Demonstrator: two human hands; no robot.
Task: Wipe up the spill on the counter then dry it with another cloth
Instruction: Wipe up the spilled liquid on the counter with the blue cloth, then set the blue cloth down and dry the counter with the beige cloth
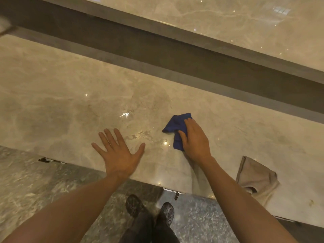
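A beige marble counter [61, 95] runs across the view. A wet, glistening spill [145, 135] lies on it near the front edge, between my two hands. My right hand [195, 139] presses a crumpled blue cloth [176, 126] flat on the counter, just right of the wet patch. My left hand [119, 153] rests palm down with fingers spread, holding nothing, at the left edge of the spill. A folded beige cloth [257, 179] lies on the counter at the front right, beside my right forearm.
Behind the counter a dark recessed channel [157, 55] runs diagonally, with a second marble ledge [228, 20] beyond it. Below the front edge I see the grey speckled floor [35, 181], my two shoes [149, 207] and metal drawer handles [173, 190].
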